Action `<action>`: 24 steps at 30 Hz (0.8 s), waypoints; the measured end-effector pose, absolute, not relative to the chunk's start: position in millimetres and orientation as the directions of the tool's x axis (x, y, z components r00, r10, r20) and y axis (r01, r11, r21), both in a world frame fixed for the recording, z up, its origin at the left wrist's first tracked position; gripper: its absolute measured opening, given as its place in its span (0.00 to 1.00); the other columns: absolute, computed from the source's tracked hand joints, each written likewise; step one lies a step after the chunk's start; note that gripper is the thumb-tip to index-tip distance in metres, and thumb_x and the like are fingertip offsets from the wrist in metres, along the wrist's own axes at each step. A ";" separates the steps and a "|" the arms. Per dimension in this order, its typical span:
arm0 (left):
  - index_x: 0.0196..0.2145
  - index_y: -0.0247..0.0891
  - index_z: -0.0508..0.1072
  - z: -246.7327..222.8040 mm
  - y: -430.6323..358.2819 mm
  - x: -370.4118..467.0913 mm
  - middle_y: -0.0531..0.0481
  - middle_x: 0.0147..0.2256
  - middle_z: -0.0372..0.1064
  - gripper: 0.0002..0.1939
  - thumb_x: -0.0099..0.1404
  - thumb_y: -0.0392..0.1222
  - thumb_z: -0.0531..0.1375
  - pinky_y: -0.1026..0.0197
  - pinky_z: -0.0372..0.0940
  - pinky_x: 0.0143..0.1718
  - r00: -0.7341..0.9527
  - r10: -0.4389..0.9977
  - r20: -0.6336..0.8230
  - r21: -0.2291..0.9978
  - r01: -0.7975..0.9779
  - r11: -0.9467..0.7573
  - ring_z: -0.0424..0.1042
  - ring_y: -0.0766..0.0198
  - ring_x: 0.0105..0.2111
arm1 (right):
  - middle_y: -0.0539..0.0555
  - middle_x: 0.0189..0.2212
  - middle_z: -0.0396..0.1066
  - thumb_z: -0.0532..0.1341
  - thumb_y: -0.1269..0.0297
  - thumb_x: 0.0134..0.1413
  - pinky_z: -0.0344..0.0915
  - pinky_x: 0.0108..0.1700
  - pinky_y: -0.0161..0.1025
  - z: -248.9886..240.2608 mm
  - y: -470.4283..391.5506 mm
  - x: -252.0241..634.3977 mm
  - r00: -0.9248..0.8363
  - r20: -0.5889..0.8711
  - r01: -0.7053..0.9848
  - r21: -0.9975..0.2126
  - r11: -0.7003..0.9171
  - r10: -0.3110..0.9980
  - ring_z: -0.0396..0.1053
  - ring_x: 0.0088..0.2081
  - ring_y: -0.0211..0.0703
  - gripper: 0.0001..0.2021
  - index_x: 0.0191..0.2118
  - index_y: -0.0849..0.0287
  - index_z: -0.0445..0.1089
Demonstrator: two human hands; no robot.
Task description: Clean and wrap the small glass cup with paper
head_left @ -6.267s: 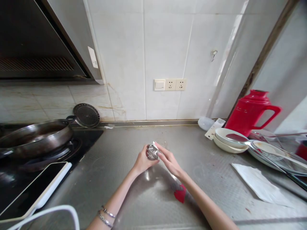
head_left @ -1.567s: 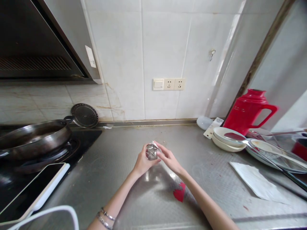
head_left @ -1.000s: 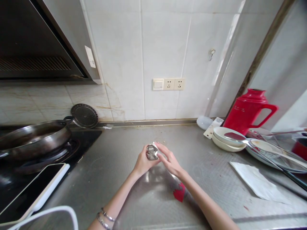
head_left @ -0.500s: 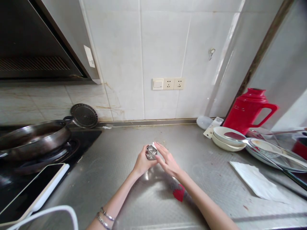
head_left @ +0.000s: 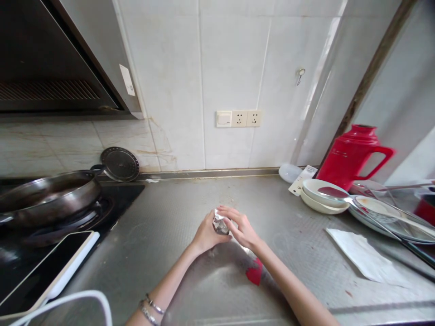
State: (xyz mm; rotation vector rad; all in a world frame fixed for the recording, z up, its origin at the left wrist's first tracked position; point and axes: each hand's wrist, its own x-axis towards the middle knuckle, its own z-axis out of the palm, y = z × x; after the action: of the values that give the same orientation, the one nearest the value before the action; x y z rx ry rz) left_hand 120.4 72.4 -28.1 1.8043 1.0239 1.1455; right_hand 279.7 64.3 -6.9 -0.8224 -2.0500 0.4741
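Over the middle of the steel counter, my left hand is wrapped round a small, shiny, round metal object. Its upper face shows light and dark facets; its exact kind is unclear. My right hand bends over the object from the right, its fingers close together on a small white piece of tissue at the rim. The right fingers partly cover both tissue and object. Below the hands, a red patch shows on the counter beside my right forearm.
On the left, a steel pan sits on the black stove, with a phone and white cable in front. At right are a red thermos, stacked bowls, plates and a white napkin.
Both hands have shifted slightly right and toward me with the metal object, which has tilted. The tissue now covers more of its far rim. Everything else stays put.
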 end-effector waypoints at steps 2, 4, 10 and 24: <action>0.49 0.38 0.69 -26.0 72.8 118.8 0.43 0.48 0.70 0.35 0.40 0.35 0.71 0.52 0.63 0.51 0.277 0.900 0.337 0.886 0.228 -0.402 0.68 0.50 0.49 | 0.57 0.54 0.69 0.48 0.55 0.65 0.57 0.60 0.54 -4.9 62.1 278.7 -0.445 0.590 0.340 -0.585 0.736 0.674 0.61 0.59 0.51 0.19 0.52 0.53 0.70; 0.48 0.39 0.70 -24.9 72.8 118.1 0.43 0.48 0.70 0.34 0.41 0.35 0.71 0.52 0.63 0.51 0.277 0.899 0.340 0.885 0.228 -0.405 0.68 0.50 0.50 | 0.56 0.54 0.69 0.49 0.55 0.65 0.55 0.61 0.55 -3.8 61.1 277.4 -0.461 0.589 0.327 -0.583 0.744 0.664 0.59 0.60 0.52 0.18 0.52 0.53 0.70; 0.50 0.38 0.69 -27.5 73.6 119.2 0.43 0.48 0.70 0.38 0.38 0.33 0.72 0.52 0.62 0.52 0.268 0.913 0.308 0.908 0.203 -0.366 0.68 0.50 0.49 | 0.56 0.54 0.69 0.47 0.54 0.65 0.56 0.61 0.56 -7.5 67.7 279.3 -0.399 0.550 0.366 -0.638 0.678 0.734 0.60 0.60 0.51 0.20 0.54 0.51 0.69; 0.50 0.37 0.66 -26.7 76.4 120.2 0.46 0.41 0.73 0.32 0.48 0.43 0.69 0.60 0.68 0.39 0.264 0.941 0.211 0.971 0.058 -0.234 0.72 0.59 0.39 | 0.53 0.60 0.60 0.46 0.58 0.67 0.48 0.63 0.61 -10.2 70.0 277.9 -0.446 0.537 0.418 -0.583 0.697 0.716 0.53 0.63 0.50 0.20 0.61 0.49 0.60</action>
State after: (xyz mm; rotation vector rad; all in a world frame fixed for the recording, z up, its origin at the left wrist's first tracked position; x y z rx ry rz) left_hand 120.2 76.4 -26.7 1.5515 0.9599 1.1275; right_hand 277.9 70.0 -10.2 -0.8644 -2.0979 0.4717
